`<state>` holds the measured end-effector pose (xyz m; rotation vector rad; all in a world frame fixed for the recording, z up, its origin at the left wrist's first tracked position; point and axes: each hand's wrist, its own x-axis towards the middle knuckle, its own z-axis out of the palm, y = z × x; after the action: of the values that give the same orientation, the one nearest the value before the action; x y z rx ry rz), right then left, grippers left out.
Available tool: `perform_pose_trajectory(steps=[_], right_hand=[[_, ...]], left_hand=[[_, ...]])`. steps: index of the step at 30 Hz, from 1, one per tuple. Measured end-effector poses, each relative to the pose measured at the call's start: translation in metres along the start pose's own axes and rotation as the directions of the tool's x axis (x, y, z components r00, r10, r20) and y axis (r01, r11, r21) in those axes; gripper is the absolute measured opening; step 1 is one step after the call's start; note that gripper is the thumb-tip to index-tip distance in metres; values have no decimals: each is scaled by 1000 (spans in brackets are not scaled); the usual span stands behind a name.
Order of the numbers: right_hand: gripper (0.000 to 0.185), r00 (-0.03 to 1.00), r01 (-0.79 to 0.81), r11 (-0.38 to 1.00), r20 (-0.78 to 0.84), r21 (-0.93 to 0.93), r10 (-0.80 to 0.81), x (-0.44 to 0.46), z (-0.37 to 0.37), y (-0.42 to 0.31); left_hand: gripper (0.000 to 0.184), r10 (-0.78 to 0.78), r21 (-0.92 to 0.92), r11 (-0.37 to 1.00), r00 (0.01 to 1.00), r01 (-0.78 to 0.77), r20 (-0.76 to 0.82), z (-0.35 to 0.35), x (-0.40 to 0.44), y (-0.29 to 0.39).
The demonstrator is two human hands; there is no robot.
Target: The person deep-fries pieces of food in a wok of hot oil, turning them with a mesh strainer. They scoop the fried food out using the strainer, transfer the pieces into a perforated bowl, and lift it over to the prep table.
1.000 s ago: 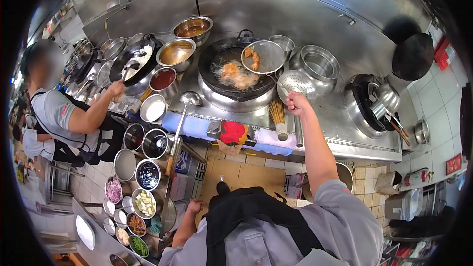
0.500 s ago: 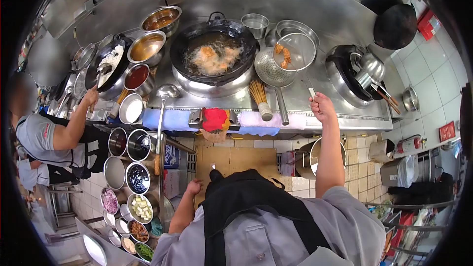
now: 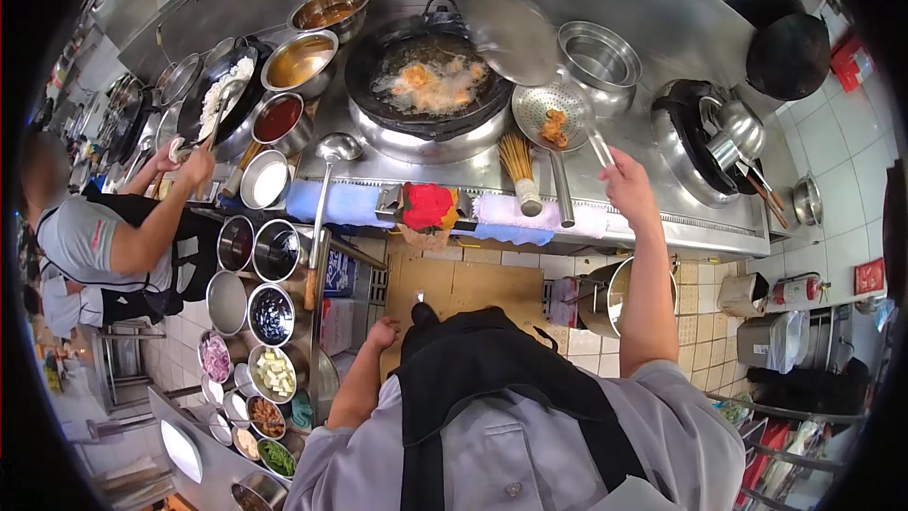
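Note:
My right hand (image 3: 627,185) grips the pale handle of a round mesh skimmer (image 3: 512,36), whose tilted net hangs over the right rim of a black wok (image 3: 364,61). Several pieces of battered food (image 3: 421,85) fry in bubbling oil there. Below the net, browned fried pieces (image 3: 554,129) lie in a perforated strainer ladle (image 3: 536,104) resting on the stove. Down by my waist, my left hand (image 3: 383,332) is loosely curled with nothing visible in it.
A bamboo brush (image 3: 519,170) lies beside the strainer ladle. Bowls of sauce (image 3: 301,61) and a long ladle (image 3: 336,153) are on the left, above several ingredient pots (image 3: 270,314). A co-worker (image 3: 113,237) stirs a wok of rice at far left. Another wok (image 3: 681,132) stands right.
The mesh skimmer has swung left and up from above the strainer ladle to the wok's edge. Fried pieces it held now sit in the strainer ladle. My left hand stays low.

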<state>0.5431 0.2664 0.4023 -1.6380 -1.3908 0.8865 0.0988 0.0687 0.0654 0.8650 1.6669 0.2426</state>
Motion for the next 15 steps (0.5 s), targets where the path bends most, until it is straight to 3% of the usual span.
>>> perform_pose_trajectory(steps=[4,6,8,9,13,15], right_hand=[[30,949,313,900,133,-304,-285,-9,39,-29],[30,931,364,865,166,-346,-326,-8,54,-36],[31,892,452,780,227,-432,-391,-2,66,-36],[31,890,456,780,233,-428,-393,0,71,-34],[32,890,454,727,225,-516,-396,19,96,-20],[32,878,475,710,223,-519,-424,28,108,-14]], left_hand=[[32,-33,-36,999,998,31,-46,-1,8,-28],[33,58,-30,998,997,-60,-59,1,30,-68],[34,0,-108,994,999,-5,-54,-3,-2,-44],[35,-53,-181,982,998,45,-41,-3,-8,-44],[36,-58,-161,986,997,48,-57,-3,-23,-44],[36,-141,-357,928,987,104,-80,-1,-46,-27]])
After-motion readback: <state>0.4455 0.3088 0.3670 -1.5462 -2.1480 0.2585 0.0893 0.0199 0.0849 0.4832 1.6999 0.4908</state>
